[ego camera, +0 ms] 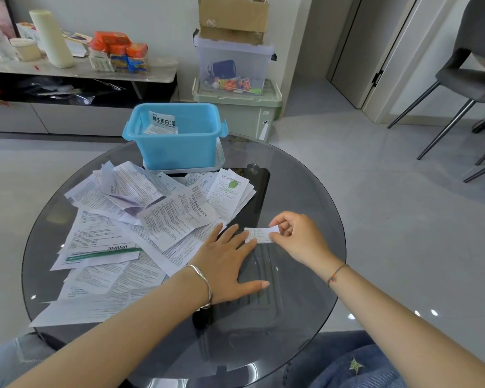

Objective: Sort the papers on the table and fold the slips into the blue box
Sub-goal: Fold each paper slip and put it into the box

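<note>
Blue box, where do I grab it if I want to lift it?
Probably take the blue box by the two lugs on its rim, left and right, coming in from both sides. It stands upright and open, so a level lift keeps the slips inside.

Glossy grey floor [375, 177], white wall [165, 23], low media cabinet [67, 119], stacked storage bins [233, 65], grey chair [471, 79] beside a door [356, 51].

Print on the slip [261, 234] is too small to read, and the left grip [230, 261] covers one end. Lower papers [109, 239] lie hidden under upper ones (the blue box [177, 149] wall hides its contents' lower parts).
</note>
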A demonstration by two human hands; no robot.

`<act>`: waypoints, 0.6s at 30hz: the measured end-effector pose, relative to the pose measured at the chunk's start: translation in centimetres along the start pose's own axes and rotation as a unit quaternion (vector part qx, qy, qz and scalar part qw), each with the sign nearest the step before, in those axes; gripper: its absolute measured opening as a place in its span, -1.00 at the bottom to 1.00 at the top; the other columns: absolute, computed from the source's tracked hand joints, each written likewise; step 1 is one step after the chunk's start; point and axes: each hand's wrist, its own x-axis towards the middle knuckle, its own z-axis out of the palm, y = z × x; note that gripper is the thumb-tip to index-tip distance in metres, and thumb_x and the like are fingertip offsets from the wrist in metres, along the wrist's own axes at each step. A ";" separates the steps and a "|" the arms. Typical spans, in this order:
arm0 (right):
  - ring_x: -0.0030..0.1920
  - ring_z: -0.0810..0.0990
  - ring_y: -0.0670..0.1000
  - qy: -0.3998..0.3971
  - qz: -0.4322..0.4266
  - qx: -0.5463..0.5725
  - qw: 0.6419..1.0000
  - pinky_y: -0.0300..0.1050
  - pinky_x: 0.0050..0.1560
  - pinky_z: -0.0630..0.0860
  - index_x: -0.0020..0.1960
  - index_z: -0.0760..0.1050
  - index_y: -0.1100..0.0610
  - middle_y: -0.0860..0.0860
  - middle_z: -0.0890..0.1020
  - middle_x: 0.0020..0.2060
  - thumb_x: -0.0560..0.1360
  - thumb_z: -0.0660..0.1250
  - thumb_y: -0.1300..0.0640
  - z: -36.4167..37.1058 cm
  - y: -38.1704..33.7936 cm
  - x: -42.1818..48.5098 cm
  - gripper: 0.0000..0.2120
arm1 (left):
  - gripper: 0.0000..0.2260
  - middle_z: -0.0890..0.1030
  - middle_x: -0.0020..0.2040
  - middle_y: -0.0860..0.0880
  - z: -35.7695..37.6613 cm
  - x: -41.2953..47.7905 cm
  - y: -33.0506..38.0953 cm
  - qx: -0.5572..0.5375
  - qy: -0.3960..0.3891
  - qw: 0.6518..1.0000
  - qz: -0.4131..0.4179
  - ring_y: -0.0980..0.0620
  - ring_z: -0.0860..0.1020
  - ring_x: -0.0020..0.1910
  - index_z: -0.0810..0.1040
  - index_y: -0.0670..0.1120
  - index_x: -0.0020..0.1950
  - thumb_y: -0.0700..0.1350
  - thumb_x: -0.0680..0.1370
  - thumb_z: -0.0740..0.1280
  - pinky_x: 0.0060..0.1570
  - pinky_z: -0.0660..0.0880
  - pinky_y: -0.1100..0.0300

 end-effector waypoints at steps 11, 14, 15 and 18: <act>0.07 0.61 0.01 0.103 -0.336 -0.286 0.892 -0.10 0.33 0.32 0.06 0.65 0.14 -0.03 0.67 0.01 0.48 0.24 0.17 1.3 0.9 -3.5 -0.75 | -0.03 0.09 0.56 -0.03 -0.7 0.3 0.2 0.029 0.000 0.999 0.013 -0.04 -0.06 0.55 0.02 -0.03 0.56 0.49 0.29 -0.28 0.47 -0.25 0.00; 0.16 0.58 0.03 0.079 -0.331 -0.318 0.885 -0.07 0.37 0.24 0.15 0.61 0.15 0.00 0.64 0.10 0.51 0.09 0.09 1.3 1.2 -4.0 -0.61 | -0.03 0.08 0.56 -0.07 -0.6 0.2 0.3 0.043 0.001 0.999 0.016 -0.06 -0.06 0.55 0.01 -0.07 0.57 0.48 0.30 -0.30 0.48 -0.25 -0.01; 0.19 0.56 0.04 0.069 -0.330 -0.328 0.883 -0.05 0.37 0.23 0.17 0.60 0.15 0.00 0.63 0.13 0.52 0.08 0.08 1.2 1.3 -4.1 -0.60 | -0.01 0.08 0.56 -0.07 -0.5 0.2 0.4 0.048 0.003 0.999 0.019 -0.07 -0.06 0.55 0.01 -0.07 0.57 0.47 0.27 -0.34 0.48 -0.25 -0.01; 0.24 0.53 0.05 0.055 -0.325 -0.355 0.875 0.01 0.38 0.27 0.19 0.59 0.13 0.00 0.61 0.15 0.52 0.06 0.06 0.8 1.4 -3.9 -0.59 | -0.03 0.07 0.56 -0.09 -0.5 0.2 0.5 0.058 0.000 0.998 0.017 -0.08 -0.07 0.55 0.00 -0.09 0.56 0.47 0.31 -0.31 0.48 -0.26 -0.02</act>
